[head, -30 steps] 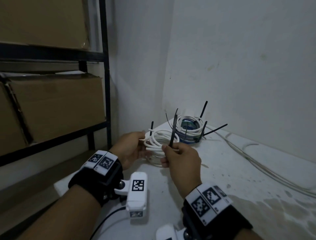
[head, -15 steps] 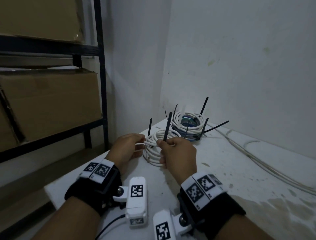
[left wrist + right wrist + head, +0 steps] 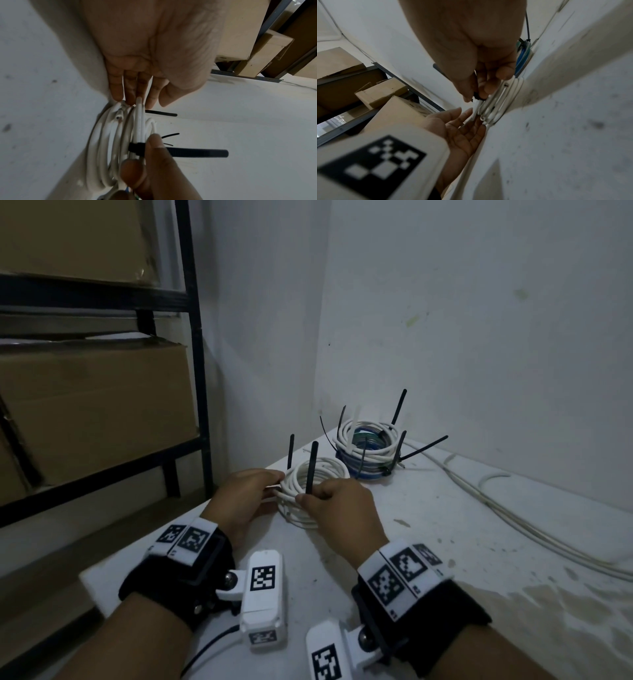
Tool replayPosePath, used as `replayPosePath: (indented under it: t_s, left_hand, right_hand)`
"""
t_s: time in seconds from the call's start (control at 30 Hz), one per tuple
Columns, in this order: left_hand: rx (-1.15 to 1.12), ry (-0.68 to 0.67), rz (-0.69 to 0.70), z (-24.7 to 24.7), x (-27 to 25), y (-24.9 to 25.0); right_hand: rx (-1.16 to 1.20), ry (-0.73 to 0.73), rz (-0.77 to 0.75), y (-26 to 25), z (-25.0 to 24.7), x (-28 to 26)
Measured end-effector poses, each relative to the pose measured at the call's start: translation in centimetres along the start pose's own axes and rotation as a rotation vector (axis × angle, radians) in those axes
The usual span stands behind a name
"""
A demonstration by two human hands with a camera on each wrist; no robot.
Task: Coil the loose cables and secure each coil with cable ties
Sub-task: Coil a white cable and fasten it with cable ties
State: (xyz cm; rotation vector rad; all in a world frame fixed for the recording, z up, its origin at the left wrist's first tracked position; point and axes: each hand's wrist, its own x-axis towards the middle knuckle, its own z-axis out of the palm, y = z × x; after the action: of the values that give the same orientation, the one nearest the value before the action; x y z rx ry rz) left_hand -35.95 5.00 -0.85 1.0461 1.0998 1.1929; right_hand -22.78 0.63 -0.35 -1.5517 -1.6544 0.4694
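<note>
A white cable coil (image 3: 320, 474) lies on the white table (image 3: 445, 542), just in front of me. My right hand (image 3: 310, 497) pinches a black cable tie (image 3: 311, 467) at its head, where it wraps the coil's near strands; the tail points straight up. In the left wrist view the thumb and a finger squeeze the tie head (image 3: 137, 146), and the tail (image 3: 197, 153) sticks out sideways. My left hand (image 3: 274, 484) rests straight fingertips (image 3: 130, 100) against the coil's left side (image 3: 102, 142). A second black tie (image 3: 291, 451) stands on the coil's far side.
A stack of bound coils (image 3: 368, 446), white over blue, with several ties sticking out, sits in the back corner. Loose white cables (image 3: 513, 518) run along the right wall. A black metal shelf (image 3: 198, 371) with cardboard boxes (image 3: 96, 412) stands left of the table edge (image 3: 137, 553).
Both hands and the coil have come down from the air to the table. The left hand's fingers have gone from holding the coil to lying straight against it.
</note>
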Motion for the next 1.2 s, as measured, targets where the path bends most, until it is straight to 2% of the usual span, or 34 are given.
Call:
replayPosePath:
  t_s: [0.17,0.23,0.33,0.43,0.53,0.6,0.7,0.8,0.93,1.1,1.2]
  left_hand:
    - [-0.087,0.007,0.037,-0.4,0.0,0.2]
    - [-0.151,0.080,0.102,-1.0,0.2,0.5]
    - [-0.125,0.198,0.240,-1.4,-0.3,2.2]
    - [-0.086,0.226,0.368,-1.4,-1.0,5.0]
    - [-0.069,0.209,0.377,1.4,-2.5,7.2]
    - [-0.030,0.144,0.412,5.6,-4.7,7.7]
    - [0.068,-0.041,0.477,13.8,-9.2,6.3]
    - [0.086,-0.246,0.392,21.3,-12.8,3.9]
    - [0.253,-0.471,0.258,29.5,-15.5,0.5]
    - [0.630,-0.664,0.271,37.0,-16.0,-2.5]
    - [0.885,-0.778,0.309,40.5,-15.7,-3.8]
  right_hand:
    - [0.123,-0.067,0.016,0.5,-2.5,-2.1]
    - [0.044,-0.124,0.021,1.2,-4.6,-3.7]
    - [-0.049,-0.185,0.080,2.7,-8.8,-6.4]
    - [-0.032,-0.152,0.173,4.3,-14.0,-9.3]
    - [-0.002,-0.067,0.262,5.9,-19.2,-12.1]
    - [0.016,0.019,0.324,7.3,-22.6,-13.9]
    - [0.081,0.152,0.411,9.6,-27.4,-17.1]
    - [0.180,0.305,0.506,12.0,-31.6,-20.6]
    - [0.326,0.527,0.643,15.4,-35.8,-24.6]
    - [0.618,0.742,0.714,19.0,-36.7,-25.9]
    - [0.562,0.779,0.711,21.0,-36.1,-26.1]
